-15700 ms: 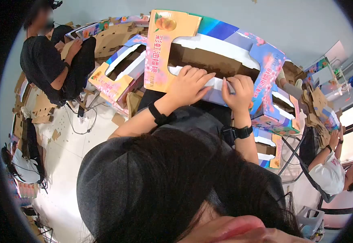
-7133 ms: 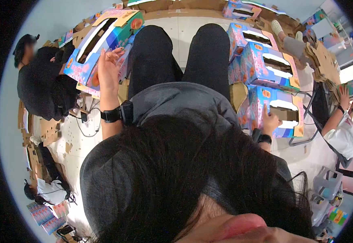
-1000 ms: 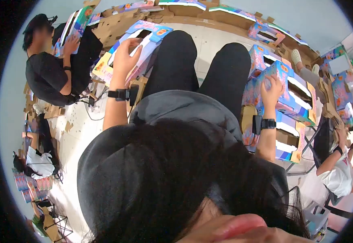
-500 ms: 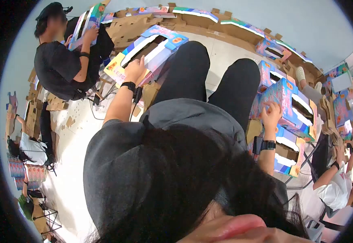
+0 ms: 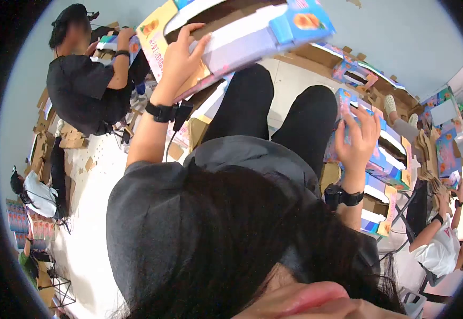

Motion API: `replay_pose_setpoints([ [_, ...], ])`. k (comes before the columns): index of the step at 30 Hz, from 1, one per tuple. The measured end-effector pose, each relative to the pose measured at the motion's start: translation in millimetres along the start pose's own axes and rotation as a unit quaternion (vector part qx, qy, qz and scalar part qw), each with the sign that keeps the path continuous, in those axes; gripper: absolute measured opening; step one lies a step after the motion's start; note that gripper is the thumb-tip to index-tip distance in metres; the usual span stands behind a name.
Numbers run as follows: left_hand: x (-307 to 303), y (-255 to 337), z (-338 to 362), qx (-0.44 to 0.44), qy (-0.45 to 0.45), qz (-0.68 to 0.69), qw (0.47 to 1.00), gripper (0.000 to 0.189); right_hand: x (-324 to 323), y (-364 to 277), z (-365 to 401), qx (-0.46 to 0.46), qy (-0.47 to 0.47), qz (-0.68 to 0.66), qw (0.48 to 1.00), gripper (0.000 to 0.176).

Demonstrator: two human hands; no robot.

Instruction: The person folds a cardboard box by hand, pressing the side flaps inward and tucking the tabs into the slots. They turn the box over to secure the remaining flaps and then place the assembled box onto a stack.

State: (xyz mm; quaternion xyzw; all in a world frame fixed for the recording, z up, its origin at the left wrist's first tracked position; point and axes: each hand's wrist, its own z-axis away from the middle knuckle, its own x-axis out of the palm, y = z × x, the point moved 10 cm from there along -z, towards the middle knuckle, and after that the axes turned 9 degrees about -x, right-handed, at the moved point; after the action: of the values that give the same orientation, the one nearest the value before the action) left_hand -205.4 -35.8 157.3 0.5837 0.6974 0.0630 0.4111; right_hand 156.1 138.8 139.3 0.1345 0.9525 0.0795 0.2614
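Note:
My left hand (image 5: pixel 181 66) grips the near left edge of a colourful printed carton (image 5: pixel 242 45), its thumb and fingers at the long opening in the top. The carton is raised and tilted above my left knee. Below it, part of another open carton (image 5: pixel 213 103) shows beside my left thigh. My right hand (image 5: pixel 358 135) has its fingers spread, over or against a blue and pink carton (image 5: pixel 384 151) to the right of my right knee. Whether the fingertips touch that carton is hard to tell. One more open carton (image 5: pixel 375 204) lies just below it.
At upper left a person in black (image 5: pixel 80 87) handles a carton. Another person in white (image 5: pixel 438 250) sits at right beside cardboard pieces (image 5: pixel 428 154). More people are at far left. Cardboard and cartons (image 5: pixel 353 73) line the wall, and scraps lie on the floor (image 5: pixel 96 181).
My left hand has lifted its carton up and toward the top of the view, uncovering another carton beneath. My right hand has moved slightly up and its fingers have spread.

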Motion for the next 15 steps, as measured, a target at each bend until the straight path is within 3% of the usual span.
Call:
replay_pose_setpoints([
  [1, 2, 11, 4, 0.029, -0.001, 0.028, 0.999, 0.041, -9, -13, -10, -0.045, 0.016, 0.011, 0.999, 0.026],
  [2, 12, 16, 9, -0.01, -0.068, 0.059, 0.996, 0.045, -18, -23, -14, -0.066, 0.036, 0.004, 0.997, 0.026],
  [4, 27, 24, 20, 0.037, -0.078, 0.045, 0.995, 0.05, -32, -41, -21, -0.106, 0.077, -0.009, 0.991, 0.026],
  [7, 53, 50, 42, 0.051, -0.164, 0.005, 0.985, 0.058, -21, -42, -28, -0.108, 0.062, -0.067, 0.99, 0.028],
  [10, 77, 66, 57, 0.114, -0.185, -0.059, 0.974, 0.061, 15, -37, -41, -0.036, -0.05, -0.129, 0.99, 0.06],
  [11, 80, 70, 56, 0.124, -0.188, -0.05, 0.973, 0.061, 36, -37, -40, -0.046, -0.124, -0.095, 0.987, 0.089],
  [15, 81, 95, 59, 0.222, -0.189, -0.056, 0.955, 0.06, 83, -36, -30, -0.097, -0.207, -0.152, 0.962, 0.108],
])
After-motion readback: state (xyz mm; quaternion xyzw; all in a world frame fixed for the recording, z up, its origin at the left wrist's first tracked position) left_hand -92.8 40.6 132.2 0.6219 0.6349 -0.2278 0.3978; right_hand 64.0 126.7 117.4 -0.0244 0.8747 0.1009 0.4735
